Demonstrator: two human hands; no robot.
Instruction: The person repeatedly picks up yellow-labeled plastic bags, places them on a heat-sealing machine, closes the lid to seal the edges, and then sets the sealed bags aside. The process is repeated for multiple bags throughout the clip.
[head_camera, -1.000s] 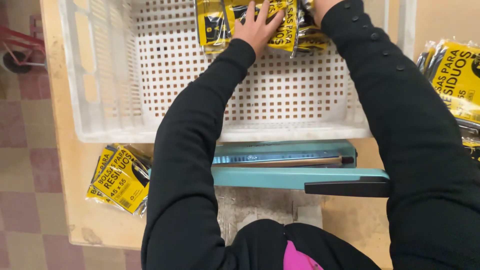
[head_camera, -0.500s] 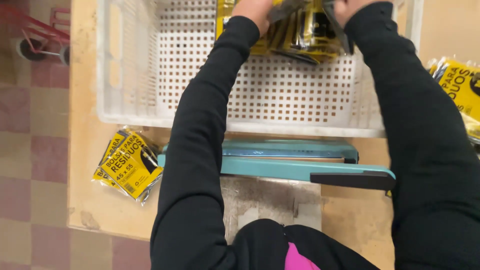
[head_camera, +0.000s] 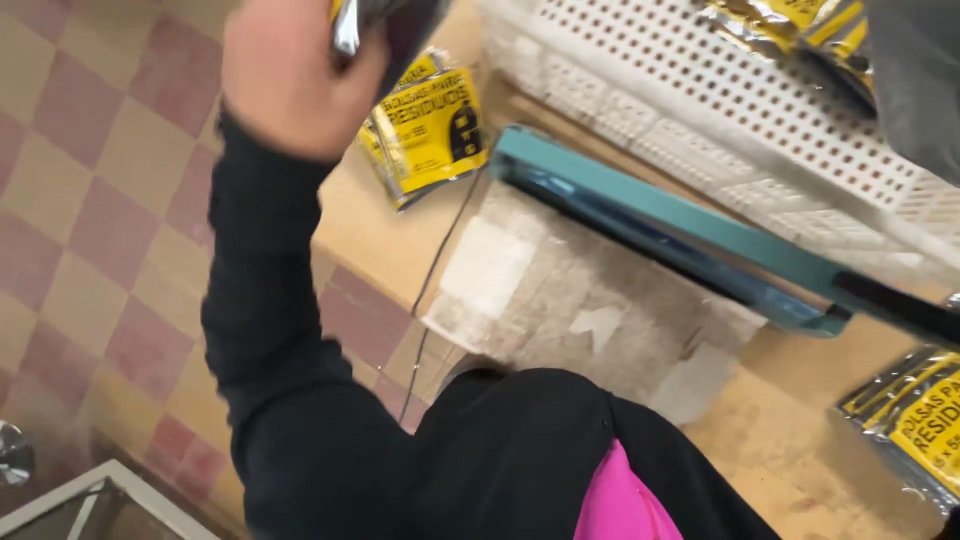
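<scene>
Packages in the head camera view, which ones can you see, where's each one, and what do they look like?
Held packet: in the raised left hand, top left; silvery edge, mostly hidden.
Yellow packets: small stack on the wooden table left of the teal sealer; flat, yellow with black print.
Crate packets: in the white perforated crate, top right; yellow and silver.
Right-edge packets: lower right on the table; yellow, silvery border.

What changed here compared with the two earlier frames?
The left hand has come out of the white crate toward the person, now gripping a shiny packet. The right hand is out of view. Crate, teal sealer and yellow packets on the table stayed put.
</scene>
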